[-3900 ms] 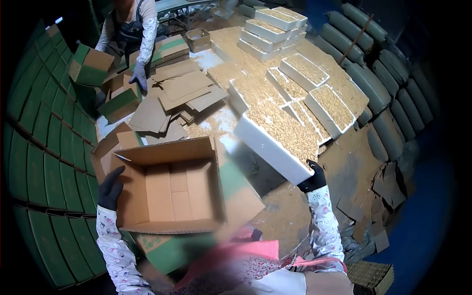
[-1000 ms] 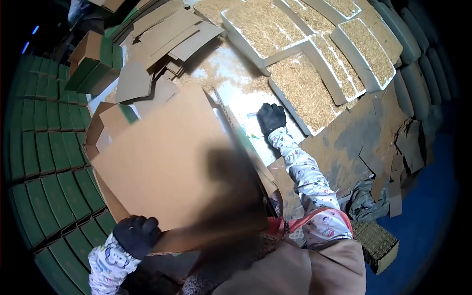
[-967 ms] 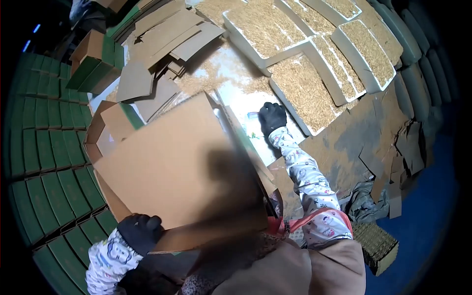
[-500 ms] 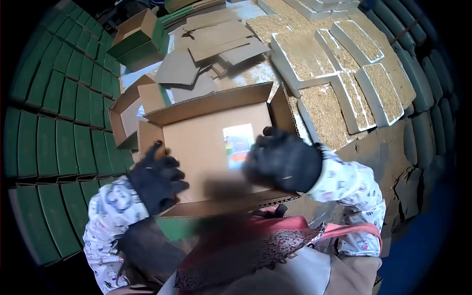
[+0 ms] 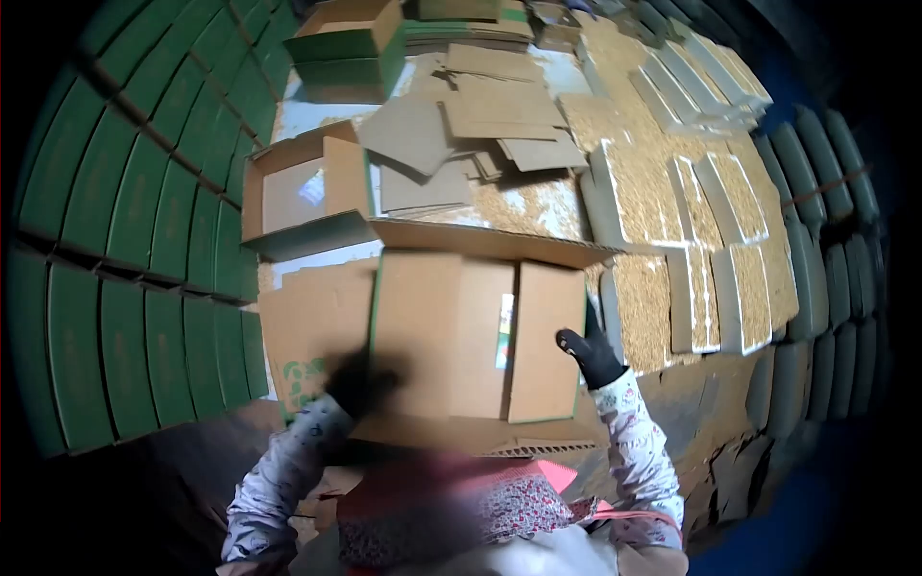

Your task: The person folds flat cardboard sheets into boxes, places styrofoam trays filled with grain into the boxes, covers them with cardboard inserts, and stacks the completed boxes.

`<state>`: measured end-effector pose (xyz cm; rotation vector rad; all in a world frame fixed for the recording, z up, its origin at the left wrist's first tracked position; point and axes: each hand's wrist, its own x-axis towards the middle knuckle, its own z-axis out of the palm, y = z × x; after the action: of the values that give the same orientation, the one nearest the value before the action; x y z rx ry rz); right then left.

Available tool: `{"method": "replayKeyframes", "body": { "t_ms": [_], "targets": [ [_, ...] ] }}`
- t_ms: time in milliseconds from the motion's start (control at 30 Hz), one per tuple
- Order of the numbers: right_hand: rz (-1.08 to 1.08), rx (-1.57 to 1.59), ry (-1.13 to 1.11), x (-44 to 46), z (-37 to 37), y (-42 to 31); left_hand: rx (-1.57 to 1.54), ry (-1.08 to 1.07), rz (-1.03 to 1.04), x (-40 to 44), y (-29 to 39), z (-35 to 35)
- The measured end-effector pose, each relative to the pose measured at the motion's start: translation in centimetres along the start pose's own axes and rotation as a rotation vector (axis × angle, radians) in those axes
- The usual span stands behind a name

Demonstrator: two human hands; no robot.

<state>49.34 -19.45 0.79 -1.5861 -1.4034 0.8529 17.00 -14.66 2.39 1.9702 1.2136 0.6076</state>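
A cardboard box (image 5: 413,336) lies before me, its left and right flaps folded inward over the bottom. A coloured printed sheet (image 5: 504,331) shows through the gap between the flaps. My right hand (image 5: 594,355), black-gloved, is at the box's right edge, its thumb on the right flap (image 5: 545,346) and its fingers around the outer side. At the lower left corner, my left hand (image 5: 363,384) is smeared by motion, so its fingers cannot be made out. Left of the box lies a flat cardboard panel (image 5: 312,317) with a green print.
Stacked green boxes (image 5: 86,355) form a wall on the left. An open carton (image 5: 307,192) and loose cardboard sheets (image 5: 499,106) lie beyond the box. White trays of grain-like material (image 5: 639,206) stand on the right, with dark sacks (image 5: 812,250) past them.
Both side flaps of the box have come inward, covering much of its bottom. My right hand has moved from inside the box to its right edge. The view has shifted.
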Motion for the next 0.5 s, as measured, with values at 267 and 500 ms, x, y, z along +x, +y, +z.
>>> {"method": "replayKeyframes", "body": {
  "t_ms": [267,500],
  "targets": [
    [0.537,0.876,-0.07,6.7,-5.0,-1.7,-0.87,-0.1,-0.056,5.5,-0.9,-2.8],
    [0.306,0.948,-0.019,23.9,1.9,3.4,-1.008,0.743,-0.083,9.6,-32.4,-17.0]
  ]
}}
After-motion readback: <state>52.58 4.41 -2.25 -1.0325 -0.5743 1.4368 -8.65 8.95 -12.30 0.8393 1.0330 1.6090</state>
